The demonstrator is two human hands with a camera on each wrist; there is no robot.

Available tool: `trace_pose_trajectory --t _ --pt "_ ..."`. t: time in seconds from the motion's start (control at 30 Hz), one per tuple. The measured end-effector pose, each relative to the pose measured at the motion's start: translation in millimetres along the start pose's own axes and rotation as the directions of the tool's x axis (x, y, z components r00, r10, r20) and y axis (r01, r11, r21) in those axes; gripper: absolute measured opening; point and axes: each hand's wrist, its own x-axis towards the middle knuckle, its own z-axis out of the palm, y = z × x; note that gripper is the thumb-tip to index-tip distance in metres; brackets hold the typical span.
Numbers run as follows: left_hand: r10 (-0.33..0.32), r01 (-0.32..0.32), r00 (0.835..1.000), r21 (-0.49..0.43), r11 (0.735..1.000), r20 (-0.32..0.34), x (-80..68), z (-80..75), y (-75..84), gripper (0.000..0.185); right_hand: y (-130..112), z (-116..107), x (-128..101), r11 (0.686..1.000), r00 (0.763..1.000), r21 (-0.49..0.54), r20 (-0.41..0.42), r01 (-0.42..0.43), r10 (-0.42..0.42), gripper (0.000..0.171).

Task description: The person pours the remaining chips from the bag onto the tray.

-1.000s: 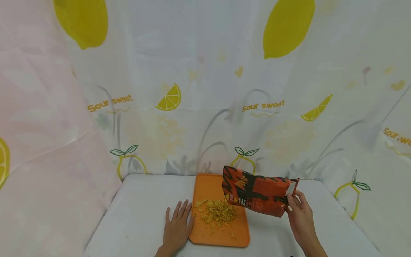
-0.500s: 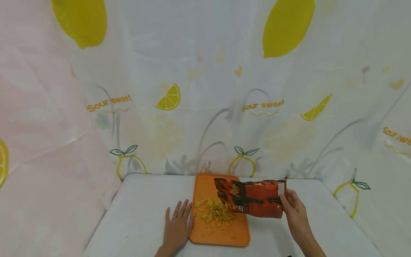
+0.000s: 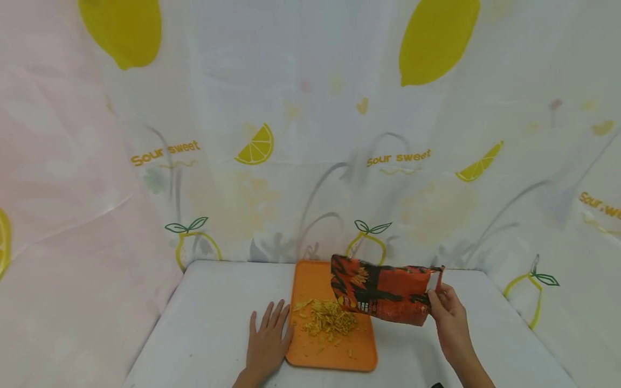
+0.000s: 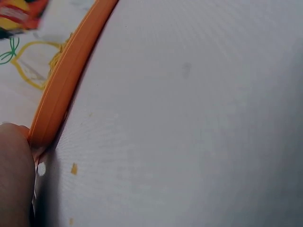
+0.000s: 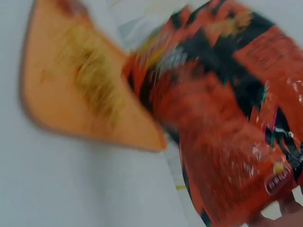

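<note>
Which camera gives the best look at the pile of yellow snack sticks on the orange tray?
The head view: the snack pile sits sharp and whole on the orange tray. The right wrist view blurs it; the left wrist view shows only a sliver beyond the tray's rim.

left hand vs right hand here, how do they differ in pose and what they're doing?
The left hand lies flat on the table with fingers spread, holding nothing; the right hand is raised off it and grips the red snack bag by one end. The left hand touches the orange tray's left edge; the right hand is off to the tray's right, with only the bag reaching over it. Both are bare and near the tray.
</note>
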Motion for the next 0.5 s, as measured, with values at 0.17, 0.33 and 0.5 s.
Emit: trace_pose_trajectory --t 0.17,0.33,0.5 --pt "0.001 -0.001 1.000 0.001 1.000 -0.013 1.0 2.0 -0.6 0.054 -0.7 0.3 1.4 0.999 0.999 -0.011 -0.018 -0.033 0.033 0.022" --pt "0.003 -0.003 1.000 -0.001 1.000 -0.023 0.7 3.0 -0.8 0.054 -3.1 -0.8 1.4 0.997 1.000 -0.077 -0.013 -0.005 0.004 0.020" --pt "-0.005 0.004 1.000 -0.005 1.000 -0.013 1.7 2.1 -0.7 0.055 -7.2 0.8 1.1 0.992 0.999 -0.118 -0.018 0.036 -0.038 0.025"
